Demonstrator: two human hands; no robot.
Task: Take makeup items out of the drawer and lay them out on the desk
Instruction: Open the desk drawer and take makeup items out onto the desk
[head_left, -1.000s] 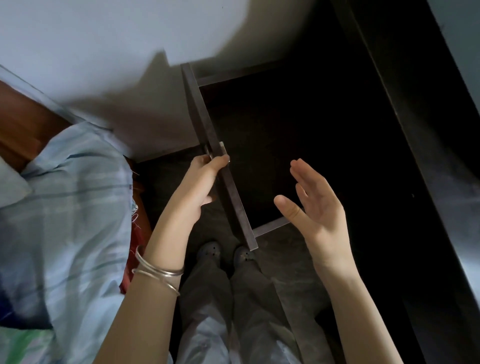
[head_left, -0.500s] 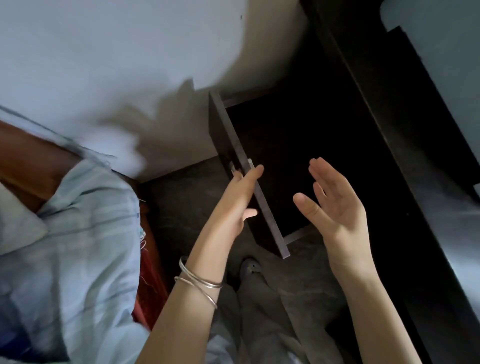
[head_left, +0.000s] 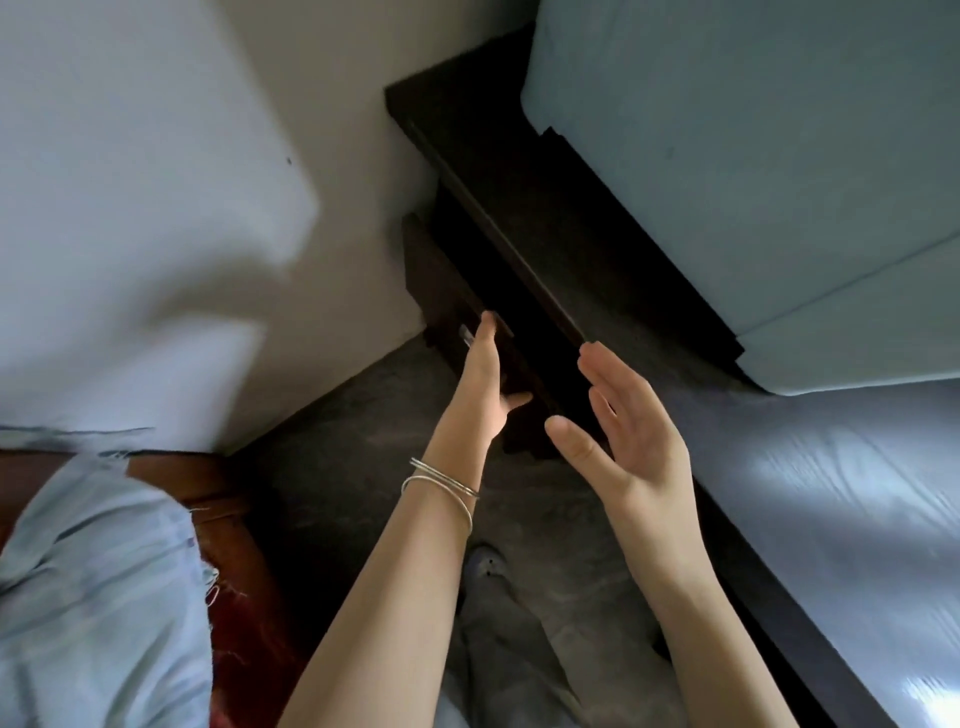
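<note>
The drawer (head_left: 457, 306) is dark and nearly flush under the bench (head_left: 519, 208); its inside is hidden, so no makeup items can be made out. A small pale handle just beside my fingertips is blurred. The bench top is dark, partly covered by a pale blue-grey sheet (head_left: 753, 156) whose far edges run out of view.

My left hand (head_left: 485, 387) reaches forward, fingers straight and together, their tips pressed against the drawer front, thumb sticking out to the right; it holds nothing. Two thin silver bangles (head_left: 441, 480) sit on that wrist.

My right hand (head_left: 623, 431) hangs in the air beside the bench edge, palm turned leftward, fingers straight and slightly spread, thumb apart; it touches nothing and holds nothing.

Below my arms lie grey trousers and one shoe (head_left: 485, 564) on a dark floor. At left, a light blue cloth (head_left: 98, 597) is cut off by the frame.
</note>
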